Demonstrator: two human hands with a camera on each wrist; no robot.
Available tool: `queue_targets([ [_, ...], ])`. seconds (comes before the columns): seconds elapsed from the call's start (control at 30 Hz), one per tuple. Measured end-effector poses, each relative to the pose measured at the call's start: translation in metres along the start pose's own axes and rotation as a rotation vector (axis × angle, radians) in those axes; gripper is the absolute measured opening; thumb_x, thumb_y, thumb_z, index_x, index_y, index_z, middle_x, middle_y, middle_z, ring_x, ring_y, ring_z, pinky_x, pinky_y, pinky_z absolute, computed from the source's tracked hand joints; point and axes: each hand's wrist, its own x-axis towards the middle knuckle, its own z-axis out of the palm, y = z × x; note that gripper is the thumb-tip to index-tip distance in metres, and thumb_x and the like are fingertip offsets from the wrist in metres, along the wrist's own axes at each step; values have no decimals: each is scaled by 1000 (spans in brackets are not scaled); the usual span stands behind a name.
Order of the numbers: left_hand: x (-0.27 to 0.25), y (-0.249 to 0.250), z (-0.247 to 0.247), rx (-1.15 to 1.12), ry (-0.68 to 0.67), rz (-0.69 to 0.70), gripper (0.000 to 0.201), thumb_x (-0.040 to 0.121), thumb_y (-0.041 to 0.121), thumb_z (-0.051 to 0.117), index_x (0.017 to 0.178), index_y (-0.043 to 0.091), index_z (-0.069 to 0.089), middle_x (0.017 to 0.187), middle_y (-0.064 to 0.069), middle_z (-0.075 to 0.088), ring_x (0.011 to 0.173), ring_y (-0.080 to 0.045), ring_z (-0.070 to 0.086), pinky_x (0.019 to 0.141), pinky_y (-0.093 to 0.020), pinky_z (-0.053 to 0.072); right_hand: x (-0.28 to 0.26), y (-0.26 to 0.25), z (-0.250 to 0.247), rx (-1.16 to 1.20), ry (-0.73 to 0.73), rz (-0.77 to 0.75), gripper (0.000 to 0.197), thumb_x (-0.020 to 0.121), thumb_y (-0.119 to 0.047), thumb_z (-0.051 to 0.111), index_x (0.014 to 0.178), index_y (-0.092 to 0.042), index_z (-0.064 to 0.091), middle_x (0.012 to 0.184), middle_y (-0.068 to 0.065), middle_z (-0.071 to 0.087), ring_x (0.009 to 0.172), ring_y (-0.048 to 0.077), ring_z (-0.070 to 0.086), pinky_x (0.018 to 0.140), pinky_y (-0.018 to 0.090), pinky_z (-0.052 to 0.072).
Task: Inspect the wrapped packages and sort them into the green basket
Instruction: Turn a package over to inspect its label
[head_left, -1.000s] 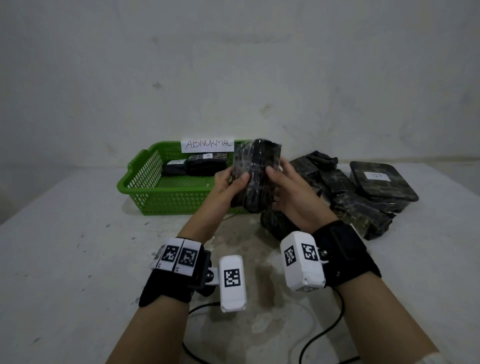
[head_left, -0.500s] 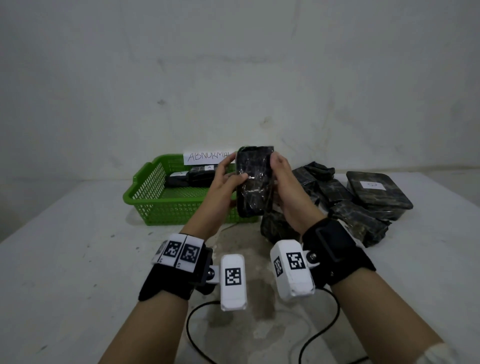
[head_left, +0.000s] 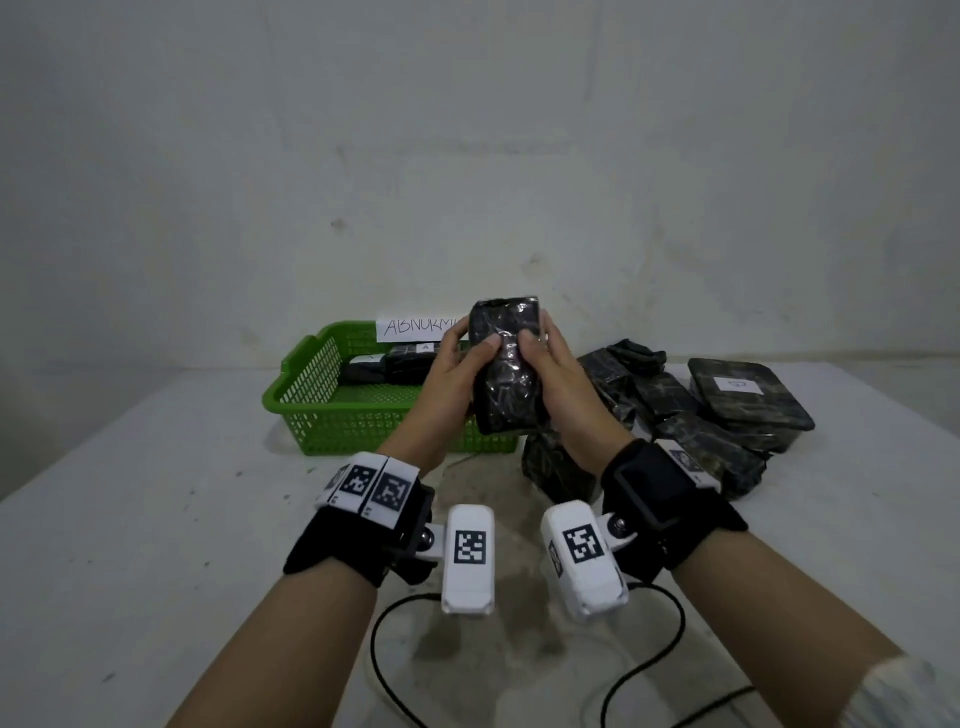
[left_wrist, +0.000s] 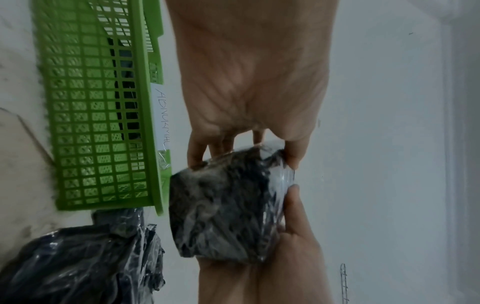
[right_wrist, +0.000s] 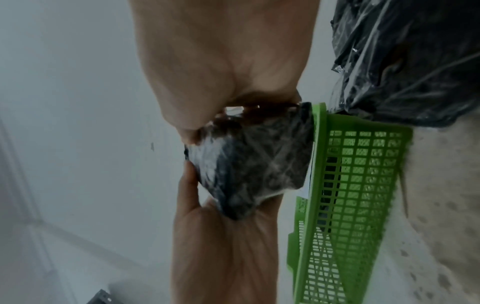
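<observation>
A dark package wrapped in clear film (head_left: 505, 364) stands upright in the air in front of the green basket (head_left: 322, 405). My left hand (head_left: 457, 371) grips its left side and my right hand (head_left: 553, 374) grips its right side, both thumbs pressed on the near face. The left wrist view shows the package (left_wrist: 223, 214) held between both hands, and so does the right wrist view, with the package (right_wrist: 254, 164) beside the basket (right_wrist: 355, 185). Inside the basket lie dark packages (head_left: 395, 364) near its back wall.
A paper label reading ABNORMAL (head_left: 415, 328) is taped to the basket's back rim. A heap of several dark wrapped packages (head_left: 691, 415) lies on the white table (head_left: 130, 519) to the right; one (head_left: 558, 467) sits below my right hand. Black cables (head_left: 395, 665) trail near the front.
Both hands have lifted the package higher and turned it more upright, and my thumbs have come closer together on its near face. The head view has tilted up a little.
</observation>
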Motion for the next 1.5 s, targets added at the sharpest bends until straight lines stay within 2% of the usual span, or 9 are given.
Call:
queue_targets([
  [0.17, -6, -2, 7, 60, -57, 40, 46, 97, 21, 46, 141, 25, 35, 126, 1, 58, 103, -6, 62, 83, -23, 54, -7, -2, 8, -19, 76, -40, 59, 101, -41, 37, 153, -23, 16, 153, 5, 33, 135, 18, 42, 110, 44, 38],
  [0.4, -8, -3, 9, -25, -25, 42, 42, 100, 21, 40, 141, 22, 38, 126, -2, 60, 105, -9, 64, 83, -26, 55, -12, -3, -3, 16, -56, -21, 69, 99, -21, 48, 154, -30, 5, 151, -4, 37, 121, 2, 50, 99, 20, 44],
  [0.53, -13, -5, 10, -22, -77, 20, 51, 95, 7, 45, 143, 22, 35, 121, -1, 62, 107, -19, 62, 94, -41, 50, -7, -3, -10, 80, -45, -19, 68, 98, -21, 51, 153, -33, 12, 146, 2, 46, 122, 14, 56, 88, 24, 54],
  [0.7, -11, -5, 6, -176, -34, 8, 48, 97, 4, 41, 140, 25, 35, 119, -7, 60, 91, -11, 67, 79, -28, 56, -9, -6, -15, 34, -155, 29, 82, 90, -5, 59, 153, -32, 14, 145, 2, 46, 121, 15, 57, 95, 31, 49],
  [0.87, -15, -1, 8, -178, -113, 14, 53, 98, 10, 40, 144, 33, 26, 141, -3, 43, 123, -23, 50, 88, -32, 53, -6, -11, -17, 133, -46, 44, 77, 92, -18, 60, 151, -38, 14, 150, -2, 35, 130, 21, 48, 108, 43, 41],
  [1.0, -11, 6, 3, -163, -145, -53, 48, 98, 11, 40, 142, 31, 35, 141, -7, 44, 122, -27, 51, 85, -36, 56, -3, -20, -23, 53, -131, 83, 75, 88, -36, 63, 150, -41, 20, 158, -5, 22, 138, 18, 38, 111, 42, 38],
  [1.1, -7, 13, 2, -151, -124, -73, 46, 100, 11, 38, 143, 27, 35, 144, -8, 40, 112, -24, 55, 68, -32, 59, 1, -23, -26, 7, -154, 112, 84, 81, -29, 71, 150, -34, 23, 154, 0, 33, 129, 18, 49, 108, 41, 41],
  [1.3, -6, 15, 8, -23, -109, -41, 49, 97, 10, 45, 143, 27, 35, 113, 1, 58, 94, -19, 66, 65, -26, 57, 2, -22, -19, -184, 81, -2, 59, 91, -27, 60, 145, -27, 39, 135, 6, 56, 116, 16, 60, 105, 41, 45],
  [1.5, -5, 13, 5, 60, -42, -22, 45, 97, 10, 46, 140, 24, 38, 121, -10, 59, 94, -22, 66, 65, -27, 58, -2, -21, -26, -205, -75, 78, 74, 88, -23, 65, 151, -26, 27, 147, -1, 43, 123, 16, 55, 106, 40, 44],
])
